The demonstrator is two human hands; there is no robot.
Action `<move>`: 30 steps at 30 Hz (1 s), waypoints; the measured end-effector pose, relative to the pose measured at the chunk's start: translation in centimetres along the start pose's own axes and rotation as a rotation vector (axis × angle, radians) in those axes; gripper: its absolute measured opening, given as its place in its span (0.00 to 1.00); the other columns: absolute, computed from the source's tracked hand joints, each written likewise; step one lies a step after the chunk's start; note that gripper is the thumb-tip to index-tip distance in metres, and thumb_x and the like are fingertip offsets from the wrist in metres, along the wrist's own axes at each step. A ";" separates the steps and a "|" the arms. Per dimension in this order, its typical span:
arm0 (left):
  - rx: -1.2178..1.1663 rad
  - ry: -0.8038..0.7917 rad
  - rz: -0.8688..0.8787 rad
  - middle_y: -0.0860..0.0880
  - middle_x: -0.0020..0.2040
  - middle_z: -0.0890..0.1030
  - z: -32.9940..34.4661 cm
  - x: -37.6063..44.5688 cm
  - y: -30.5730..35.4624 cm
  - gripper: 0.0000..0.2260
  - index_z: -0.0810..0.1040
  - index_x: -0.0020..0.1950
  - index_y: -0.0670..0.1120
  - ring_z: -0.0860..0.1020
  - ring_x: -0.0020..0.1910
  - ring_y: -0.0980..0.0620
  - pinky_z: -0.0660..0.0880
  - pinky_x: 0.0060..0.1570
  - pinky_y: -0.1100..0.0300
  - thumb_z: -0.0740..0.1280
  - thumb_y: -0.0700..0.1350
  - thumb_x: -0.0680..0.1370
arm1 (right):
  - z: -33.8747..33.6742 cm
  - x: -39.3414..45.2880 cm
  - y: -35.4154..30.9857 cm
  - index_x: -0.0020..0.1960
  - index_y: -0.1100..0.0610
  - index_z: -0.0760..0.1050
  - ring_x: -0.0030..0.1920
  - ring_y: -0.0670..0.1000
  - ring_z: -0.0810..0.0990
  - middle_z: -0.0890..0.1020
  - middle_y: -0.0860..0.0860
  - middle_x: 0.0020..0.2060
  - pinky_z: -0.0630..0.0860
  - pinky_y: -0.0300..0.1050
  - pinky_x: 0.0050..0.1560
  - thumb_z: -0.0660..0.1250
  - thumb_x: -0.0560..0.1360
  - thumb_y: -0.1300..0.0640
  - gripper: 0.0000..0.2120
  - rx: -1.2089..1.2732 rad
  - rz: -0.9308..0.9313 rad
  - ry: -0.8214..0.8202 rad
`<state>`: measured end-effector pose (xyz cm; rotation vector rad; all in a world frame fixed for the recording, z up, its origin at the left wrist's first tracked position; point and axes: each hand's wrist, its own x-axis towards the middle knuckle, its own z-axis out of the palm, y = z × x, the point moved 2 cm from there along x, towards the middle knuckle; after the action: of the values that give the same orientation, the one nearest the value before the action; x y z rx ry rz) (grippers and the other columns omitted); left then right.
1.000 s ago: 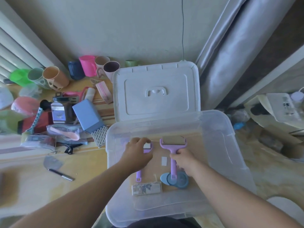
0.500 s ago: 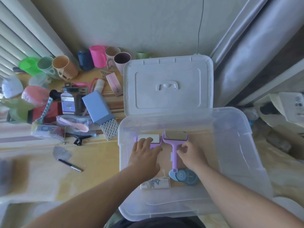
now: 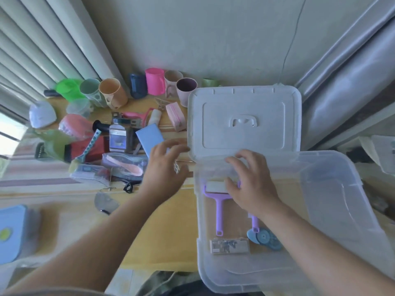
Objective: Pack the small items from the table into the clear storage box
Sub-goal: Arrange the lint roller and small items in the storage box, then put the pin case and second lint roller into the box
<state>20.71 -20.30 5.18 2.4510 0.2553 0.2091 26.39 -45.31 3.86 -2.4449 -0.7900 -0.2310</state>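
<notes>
The clear storage box [image 3: 342, 210] stands open at the right, its white lid [image 3: 243, 120] lying flat behind it. Inside lie a purple-handled roller tool [image 3: 219, 210], a second purple handle [image 3: 254, 221] mostly under my right hand, a blue round item [image 3: 265, 238] and a small patterned flat pack [image 3: 229, 245]. My right hand [image 3: 250, 184] hovers over the far end of the box with loosely bent fingers, holding nothing. My left hand [image 3: 166, 167], blurred and with fingers spread, is outside the box over the table, just past a light blue block [image 3: 149, 137].
Several cups [image 3: 155, 82] line the wall at the back. A heap of small items [image 3: 119, 165] covers the table's left part, with a pen and clear scrap [image 3: 105, 202] nearer me. A blue container [image 3: 12, 233] sits at the near left. Curtains hang at both sides.
My left hand came out of the box and moved left over the table items. My right hand let go of the purple handle and rose toward the box's far end.
</notes>
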 end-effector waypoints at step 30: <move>0.656 -0.370 -0.327 0.51 0.68 0.72 -11.0 -3.8 -31.0 0.36 0.61 0.76 0.59 0.68 0.65 0.41 0.71 0.61 0.48 0.71 0.42 0.71 | 28.0 -1.3 -22.5 0.60 0.53 0.79 0.63 0.58 0.75 0.79 0.51 0.59 0.70 0.54 0.61 0.61 0.82 0.59 0.10 -0.392 0.054 -1.121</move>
<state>10.68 9.15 -6.16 2.9607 0.6295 -0.5485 12.05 -15.28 -9.60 -2.8668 -1.1717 1.2092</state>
